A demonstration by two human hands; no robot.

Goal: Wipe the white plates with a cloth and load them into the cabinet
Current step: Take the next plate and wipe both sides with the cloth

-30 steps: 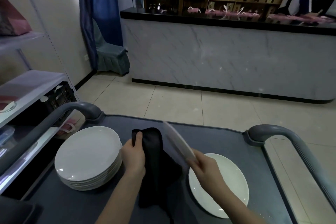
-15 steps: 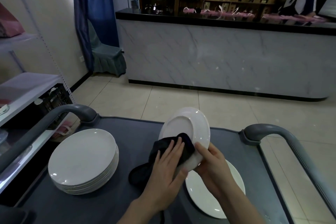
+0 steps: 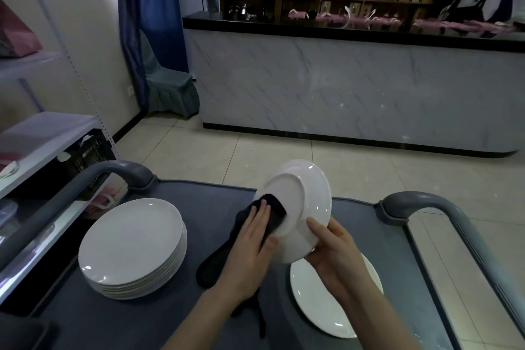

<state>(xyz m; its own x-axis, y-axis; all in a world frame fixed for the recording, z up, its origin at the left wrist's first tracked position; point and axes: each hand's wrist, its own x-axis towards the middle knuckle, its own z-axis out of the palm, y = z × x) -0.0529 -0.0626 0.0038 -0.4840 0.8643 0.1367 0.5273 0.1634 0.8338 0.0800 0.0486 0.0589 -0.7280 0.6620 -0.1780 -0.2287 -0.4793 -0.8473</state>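
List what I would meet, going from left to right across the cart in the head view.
Stack of white plates → left hand pressing the black cloth → held white plate → right hand → right cart handle.

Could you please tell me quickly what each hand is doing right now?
Left hand: open, straight fingers pressing the cloth against the tilted plate.
Right hand: closed, holding that plate by its lower rim.
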